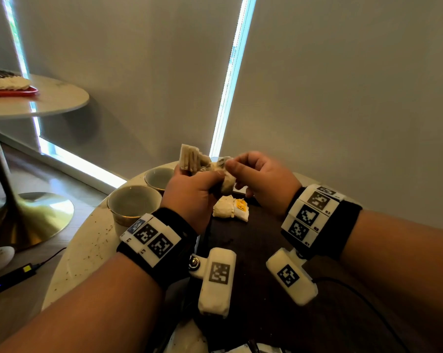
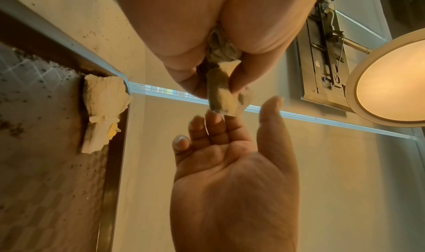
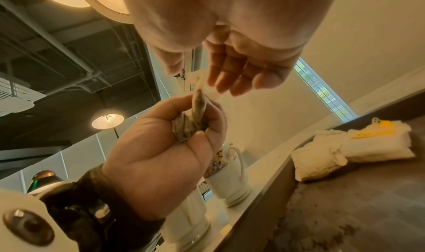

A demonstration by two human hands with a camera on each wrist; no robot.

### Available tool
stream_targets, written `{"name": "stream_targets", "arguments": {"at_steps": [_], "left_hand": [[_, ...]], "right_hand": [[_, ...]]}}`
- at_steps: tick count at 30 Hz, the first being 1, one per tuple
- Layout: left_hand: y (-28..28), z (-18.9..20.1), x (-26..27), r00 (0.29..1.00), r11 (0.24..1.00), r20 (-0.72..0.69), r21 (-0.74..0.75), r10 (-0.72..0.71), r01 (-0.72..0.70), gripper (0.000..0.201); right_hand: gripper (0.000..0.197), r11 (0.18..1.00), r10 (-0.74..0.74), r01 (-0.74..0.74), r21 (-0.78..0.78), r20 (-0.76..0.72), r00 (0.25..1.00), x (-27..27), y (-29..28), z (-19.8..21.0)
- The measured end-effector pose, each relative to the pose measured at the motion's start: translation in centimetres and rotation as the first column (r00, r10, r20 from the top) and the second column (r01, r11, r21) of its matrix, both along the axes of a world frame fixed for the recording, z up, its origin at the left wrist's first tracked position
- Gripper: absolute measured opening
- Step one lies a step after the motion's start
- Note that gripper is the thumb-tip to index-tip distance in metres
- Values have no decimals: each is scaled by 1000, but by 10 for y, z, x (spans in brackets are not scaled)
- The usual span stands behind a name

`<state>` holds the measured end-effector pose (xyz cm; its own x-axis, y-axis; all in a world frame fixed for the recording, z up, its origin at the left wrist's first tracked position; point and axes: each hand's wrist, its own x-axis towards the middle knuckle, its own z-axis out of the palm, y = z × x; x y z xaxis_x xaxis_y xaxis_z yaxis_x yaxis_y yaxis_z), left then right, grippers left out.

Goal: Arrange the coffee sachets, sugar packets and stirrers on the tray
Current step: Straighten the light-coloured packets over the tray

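- Head view: grey blinds (image 1: 342, 85) fill the wall, with bright slits of daylight between them. Below stands a round pale table (image 1: 88, 250) carrying a dark tray (image 1: 266, 250); the arms hide much of both.
- Above the tray's far end, the left hand (image 1: 190, 192) is closed around a bunch of packets (image 1: 190, 157) that fans out above the fist. The right hand (image 1: 261, 174) pinches the bunch's right end between thumb and forefinger. What kind of packets these are is blurred.
- Two white sachets (image 1: 230, 208), one with a yellow tag, lie on the tray just below the hands. Two cups (image 1: 133, 202) stand on the table left of the tray, one partly behind the left hand. At the bottom edge more white packets are cut off.
- A second table (image 1: 49, 98) at far left holds a red plate, cropped.
- Left wrist view: the left hand (image 2: 207, 37) grips crumpled paper packets (image 2: 220, 92) whose lower end pokes from the fingers. The right hand (image 2: 234, 174) shows its palm, fingertips touching that end, which the head view hides. The sachets (image 2: 101, 110) sit in the tray's (image 2: 110, 183) corner, against the rim. A ceiling lamp (image 2: 391, 85) glows at right.
- Right wrist view: the right hand (image 3: 241, 56) nips a thin pale strip with loosely bent fingers. The left hand (image 3: 161, 156) clutches the packets (image 3: 190, 126). Only here a patterned mug (image 3: 230, 179) shows, half hidden behind the left hand. The sachets (image 3: 354, 150) lie at right on the tray (image 3: 345, 210), whose surface is speckled with dark grains.
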<state>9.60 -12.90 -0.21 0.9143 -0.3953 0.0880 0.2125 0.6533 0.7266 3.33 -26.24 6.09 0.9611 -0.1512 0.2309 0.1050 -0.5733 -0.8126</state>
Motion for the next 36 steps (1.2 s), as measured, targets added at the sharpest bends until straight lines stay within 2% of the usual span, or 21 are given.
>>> {"name": "stream_targets", "arguments": {"at_steps": [2, 4, 7, 10, 13, 17, 18, 20, 21, 23, 26, 27, 30, 32, 36], "left_hand": [[0, -1, 0, 1000, 1000, 7, -2, -24, 24, 56], [-2, 1, 0, 1000, 1000, 16, -10, -19, 20, 62], [-3, 3, -1, 1000, 1000, 3, -22, 8, -8, 69], [-3, 3, 0, 1000, 1000, 0, -22, 12, -12, 72], [-4, 0, 2, 1000, 1000, -1, -14, 17, -17, 67], [-3, 0, 1, 998, 997, 38, 46, 57, -59, 71], [-2, 0, 1, 997, 996, 49, 53, 67, -69, 71], [-2, 0, 0, 995, 995, 52, 53, 86, -88, 69], [-2, 1, -1, 995, 994, 49, 51, 91, -93, 67], [-3, 1, -1, 994, 994, 40, 33, 103, -104, 64], [-3, 2, 1, 990, 990, 10, -15, 141, -141, 39], [-3, 3, 1, 989, 988, 0, -21, 151, -151, 34], [-5, 4, 0, 987, 987, 0, -9, 162, -162, 26], [-5, 3, 0, 987, 987, 1, 2, 162, -162, 26], [-5, 4, -1, 986, 986, -12, 12, 166, -166, 29]], "right_hand": [[19, 1000, 5, -5, 7, 25, 1000, 2, -1, 2], [7, 1000, -4, 3, 8, 68, 998, 3, -1, 4], [15, 999, -51, 50, 11, 113, 992, 6, -4, 4], [17, 998, -59, 61, -19, 80, 995, 4, -5, 3], [16, 997, -69, 70, -13, 74, 995, 3, -5, 2], [10, 998, -15, 14, 57, 11, 1000, 2, -4, 0], [20, 996, 14, -13, 87, -18, 1000, 2, -5, -1], [38, 995, 67, -60, 85, -75, 995, 3, -5, -4], [41, 996, 74, -69, 58, -85, 994, 2, -4, -5], [38, 997, 35, -30, 66, -67, 997, 4, -3, -7], [37, 975, -79, 92, 203, -71, 994, 9, -9, -6], [38, 974, -126, 143, 178, -102, 987, 12, -12, -6], [36, 973, -229, 226, -39, -229, 946, 21, -22, -10], [34, 964, -256, 213, -158, -338, 906, 28, -24, -15], [25, 958, -248, 139, -250, -483, 840, 42, -19, -27]]}}
